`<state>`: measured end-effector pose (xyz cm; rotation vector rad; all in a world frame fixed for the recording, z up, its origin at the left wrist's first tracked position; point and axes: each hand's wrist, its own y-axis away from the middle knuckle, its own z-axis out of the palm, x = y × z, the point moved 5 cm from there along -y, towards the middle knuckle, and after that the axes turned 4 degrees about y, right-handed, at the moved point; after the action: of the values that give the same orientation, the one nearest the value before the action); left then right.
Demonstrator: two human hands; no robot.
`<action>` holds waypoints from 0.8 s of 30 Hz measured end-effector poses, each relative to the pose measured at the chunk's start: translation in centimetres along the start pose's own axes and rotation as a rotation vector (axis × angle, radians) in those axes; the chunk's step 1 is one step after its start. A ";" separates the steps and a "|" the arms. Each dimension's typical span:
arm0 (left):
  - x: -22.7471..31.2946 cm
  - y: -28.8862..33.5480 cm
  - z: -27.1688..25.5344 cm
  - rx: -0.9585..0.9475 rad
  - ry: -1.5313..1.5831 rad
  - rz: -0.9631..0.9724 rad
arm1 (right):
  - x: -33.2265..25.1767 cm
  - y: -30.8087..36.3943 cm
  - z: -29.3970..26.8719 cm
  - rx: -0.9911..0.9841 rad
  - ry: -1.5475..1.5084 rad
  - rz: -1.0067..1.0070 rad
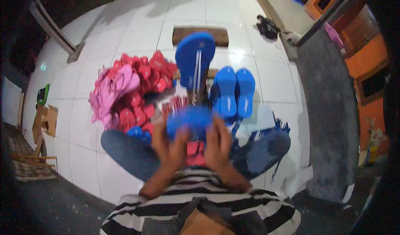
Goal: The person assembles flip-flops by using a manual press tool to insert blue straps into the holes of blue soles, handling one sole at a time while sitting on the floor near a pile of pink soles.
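Note:
My left hand (170, 144) and my right hand (217, 142) grip a blue sandal sole (189, 121) from its two sides, close in front of my body. Motion smears this sole, so its outline and any strap on it are unclear. Just beyond it a second blue sole (195, 56), toe end away from me, bears two thin pale lines down its length. A small metal part (194, 99) shows between the two. To the right lie two side-by-side blue soles (227, 91). Small red pieces (195, 153) sit between my legs, below my hands.
Left of centre spreads a heap of red sandals (143, 74) with pink sandals (118, 87) on it. Dark blue straps (266, 133) lie by my right knee. A wooden block (221, 37) rests farther off; a cardboard box (50, 120) stands at far left. White tiles cover the floor.

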<state>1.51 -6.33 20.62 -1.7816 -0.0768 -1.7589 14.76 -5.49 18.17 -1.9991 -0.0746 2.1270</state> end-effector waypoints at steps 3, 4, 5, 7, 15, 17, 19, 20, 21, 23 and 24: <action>1.3 1.3 -0.3 -0.343 0.289 0.292 | 0.2 2.0 -1.6 -0.261 0.023 -0.269; -0.3 0.3 0.3 -0.345 0.303 0.325 | 1.7 1.4 -1.6 -0.254 0.066 -0.199; -1.1 -0.5 0.5 -0.343 0.325 0.395 | 2.4 0.6 -1.6 -0.251 0.105 -0.164; -0.5 -1.5 0.3 -0.533 0.242 0.567 | 0.4 -0.5 -1.4 -0.282 0.191 -0.311; -0.3 -1.8 1.1 -0.550 0.342 0.591 | -0.6 -1.4 -1.4 -0.185 0.182 -0.356; -0.9 -1.4 0.9 -0.564 0.323 0.566 | -0.2 -1.0 -1.5 -0.165 0.206 -0.320; -2.3 -1.0 0.6 -0.565 0.278 0.509 | 1.1 -0.6 -1.7 -0.143 0.257 -0.259; -2.7 -1.1 0.7 -0.554 0.160 0.418 | 1.1 -0.6 -1.5 -0.161 0.333 -0.221; -3.1 -1.1 0.6 -0.542 0.042 0.327 | 0.9 -0.5 -1.3 -0.178 0.409 -0.182; -3.5 -0.7 0.0 -0.459 -0.167 0.179 | 1.2 -0.4 -1.0 -0.237 0.540 -0.147; -3.6 -0.3 -0.5 -0.388 -0.258 0.122 | 1.9 -0.3 -1.0 -0.279 0.596 -0.152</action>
<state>0.53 -4.96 17.41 -2.2322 0.2801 -1.5238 15.73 -4.95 16.27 -2.6043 -0.4252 1.4197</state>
